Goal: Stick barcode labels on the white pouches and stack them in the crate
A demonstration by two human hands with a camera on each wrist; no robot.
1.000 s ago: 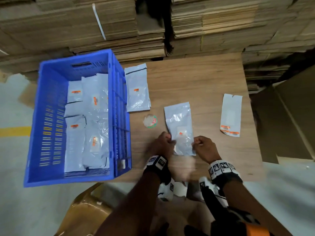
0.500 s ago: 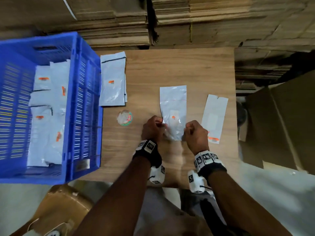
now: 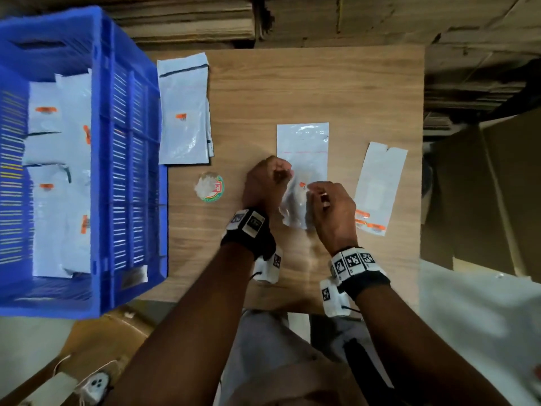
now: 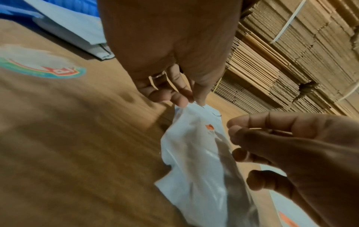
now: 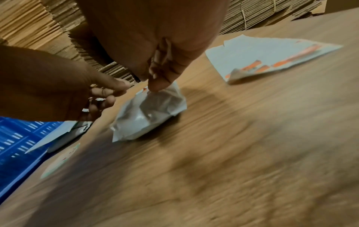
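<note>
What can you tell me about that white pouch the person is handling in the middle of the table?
The pouch is a glossy, crinkled white plastic bag, lying lengthwise on the wooden table with its near end lifted and rumpled. A small orange-marked label sits on it. The left hand pinches its edge; the right hand pinches it by the label. It lies apart from the other pouches.

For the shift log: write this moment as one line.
left hand: pinches pouch | right hand: pinches pouch near label | crate: holds labelled pouches

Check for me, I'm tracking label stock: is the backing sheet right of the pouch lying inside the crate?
No, the backing sheet lies on the table, far from the blue crate.
</note>
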